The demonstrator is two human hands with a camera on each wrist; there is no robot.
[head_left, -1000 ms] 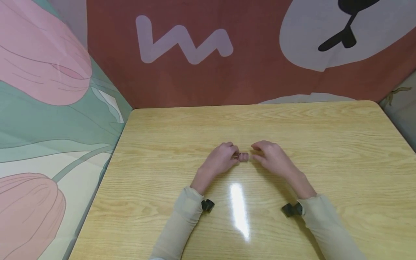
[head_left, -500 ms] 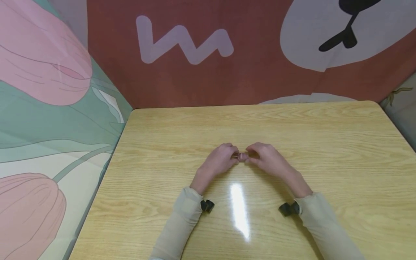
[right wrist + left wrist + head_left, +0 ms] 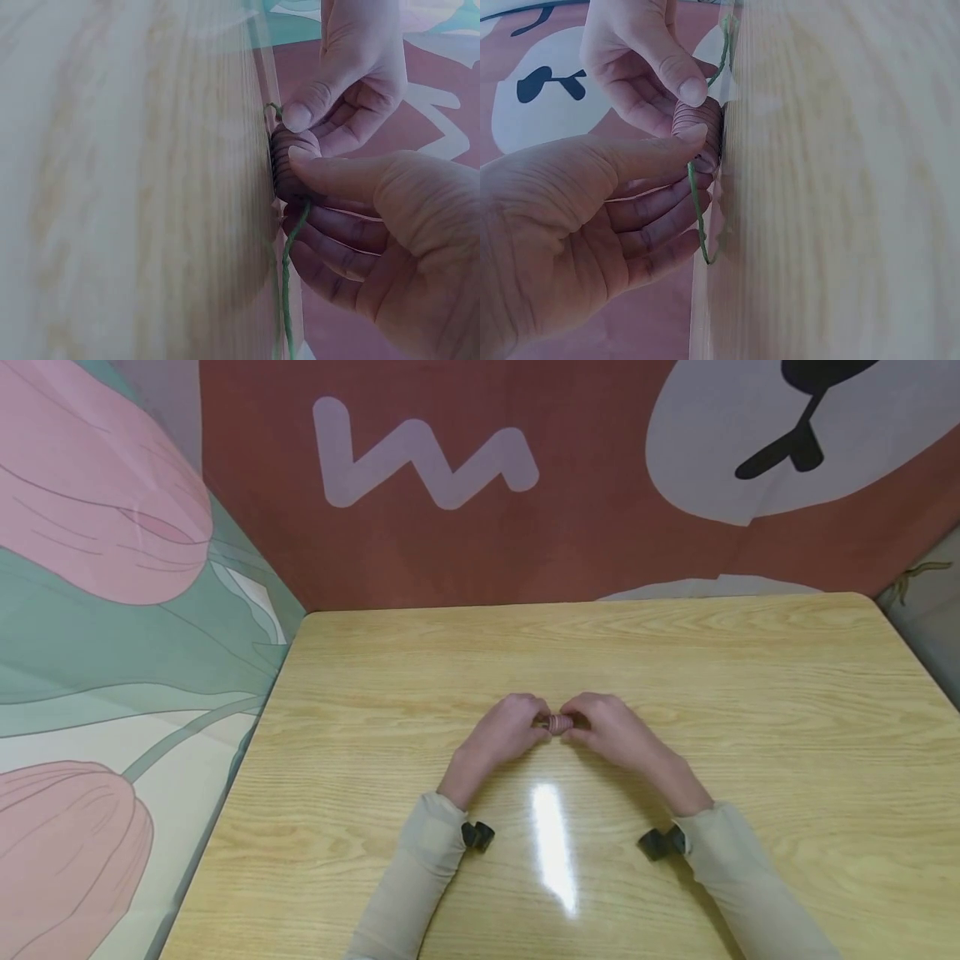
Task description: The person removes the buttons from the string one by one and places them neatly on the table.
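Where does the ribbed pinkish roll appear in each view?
Head: the roll, right of and below centre, between left hand and right hand.
Left wrist: slightly left of centre, above the middle.
Right wrist: slightly right of centre, just above the middle.
Shared landmark: wood-grain table.

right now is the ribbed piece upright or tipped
Tipped: the ribbed piece lies sideways, its ends facing the left hand and right hand.

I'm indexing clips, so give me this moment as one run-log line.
left hand: pinches one end of ribbed cylinder | right hand: pinches other end | green cord: shows at both ends | wooden table: below
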